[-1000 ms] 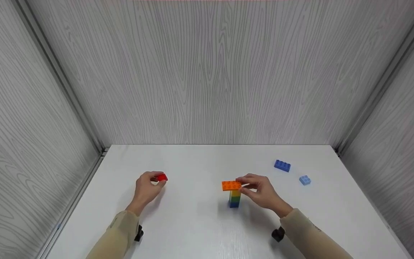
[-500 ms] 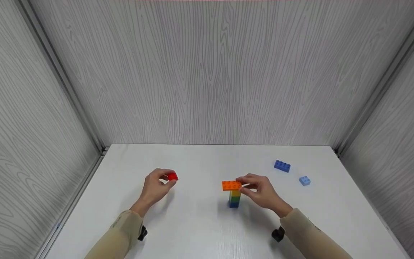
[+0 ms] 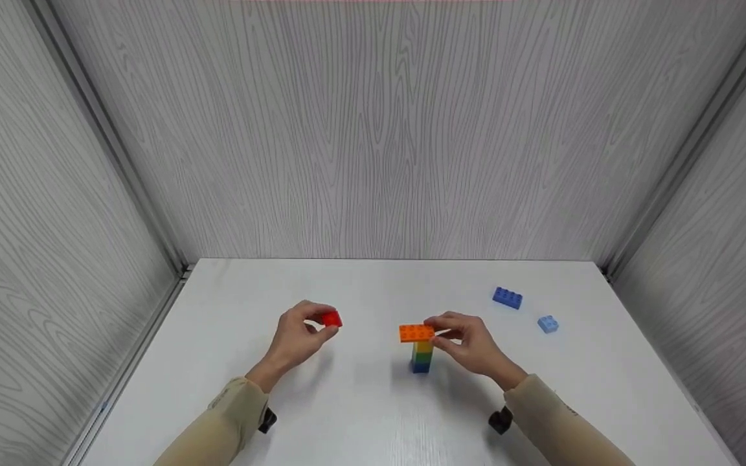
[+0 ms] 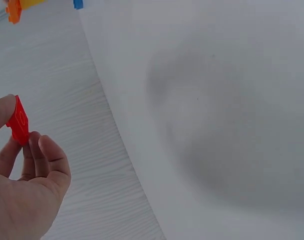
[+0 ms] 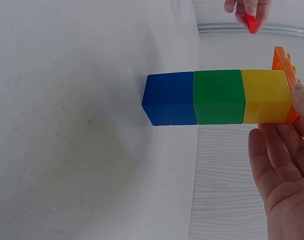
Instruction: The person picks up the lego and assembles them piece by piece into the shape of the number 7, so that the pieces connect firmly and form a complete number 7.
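My left hand pinches a thin red building brick between thumb and fingertips, above the table and left of a small tower. In the left wrist view, the red brick is tilted, its flat underside partly showing. Stacked in the tower are a blue brick, a green brick and a yellow brick, capped by a flat orange studded plate. This plate overhangs the stack toward the left. My right hand pinches its right end. The tower stands upright on the tabletop.
Behind the right hand, a dark blue brick lies on the white table, with a smaller light blue brick to its right. Grey wood-patterned panels enclose the back and both sides.
My left hand has moved right with the red brick, nearing the tower. The right hand keeps its hold on the orange plate, and the tower has stayed in place.
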A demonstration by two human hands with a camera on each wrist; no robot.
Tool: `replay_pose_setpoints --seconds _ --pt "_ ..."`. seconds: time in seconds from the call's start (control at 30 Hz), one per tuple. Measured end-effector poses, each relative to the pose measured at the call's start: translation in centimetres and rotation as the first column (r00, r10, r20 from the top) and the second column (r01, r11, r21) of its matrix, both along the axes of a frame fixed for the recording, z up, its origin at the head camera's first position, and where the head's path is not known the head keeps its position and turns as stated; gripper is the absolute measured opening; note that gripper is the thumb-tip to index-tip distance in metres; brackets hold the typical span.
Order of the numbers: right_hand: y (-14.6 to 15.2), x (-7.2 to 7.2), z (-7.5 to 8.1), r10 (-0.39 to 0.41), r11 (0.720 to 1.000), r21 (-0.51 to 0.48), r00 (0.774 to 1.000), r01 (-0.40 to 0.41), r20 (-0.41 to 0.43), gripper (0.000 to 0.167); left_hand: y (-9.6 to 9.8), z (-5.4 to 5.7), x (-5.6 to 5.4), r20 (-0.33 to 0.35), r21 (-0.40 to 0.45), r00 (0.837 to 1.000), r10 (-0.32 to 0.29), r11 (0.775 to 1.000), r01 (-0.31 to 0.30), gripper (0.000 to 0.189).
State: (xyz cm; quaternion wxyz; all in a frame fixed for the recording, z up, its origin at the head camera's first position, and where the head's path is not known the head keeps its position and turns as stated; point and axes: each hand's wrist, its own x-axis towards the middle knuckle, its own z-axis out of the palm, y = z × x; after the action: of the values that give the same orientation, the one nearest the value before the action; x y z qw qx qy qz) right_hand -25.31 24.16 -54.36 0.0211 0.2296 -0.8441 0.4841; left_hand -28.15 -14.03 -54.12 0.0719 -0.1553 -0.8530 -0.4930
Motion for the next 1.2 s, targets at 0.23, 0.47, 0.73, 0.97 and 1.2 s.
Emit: replay_pose_setpoints --seconds 0.23,0.47,0.73,0.97,1.2 --pt "-0.1 0.1 0.0 0.014 1.0 -0.025 1.0 -0.014 0.002 0.034 1.2 0.3 0.3 -0.021 0.016 0.998 -0.063 0.998 0.063 0.027" --pt "0.0 -0.1 0.0 0.014 1.0 -0.027 1.0 -0.014 0.009 0.034 2.7 0.8 0.7 -0.027 0.025 0.994 -0.11 0.994 0.111 0.029" --pt "-0.1 0.0 0.1 0.007 1.0 -0.022 1.0 -0.006 0.018 0.035 4.6 1.0 1.1 -0.011 0.016 0.988 -0.152 0.988 0.152 0.031" --pt "-0.1 0.1 0.1 -0.005 1.0 -0.024 1.0 0.006 0.026 0.035 5.7 1.2 1.2 -0.02 0.024 0.976 -0.218 0.976 0.219 0.031" --pt "-0.1 0.1 -0.1 0.01 1.0 -0.03 1.0 -0.01 -0.01 0.035 6.9 1.4 1.2 -0.002 -0.006 0.963 -0.27 0.963 0.27 0.03"
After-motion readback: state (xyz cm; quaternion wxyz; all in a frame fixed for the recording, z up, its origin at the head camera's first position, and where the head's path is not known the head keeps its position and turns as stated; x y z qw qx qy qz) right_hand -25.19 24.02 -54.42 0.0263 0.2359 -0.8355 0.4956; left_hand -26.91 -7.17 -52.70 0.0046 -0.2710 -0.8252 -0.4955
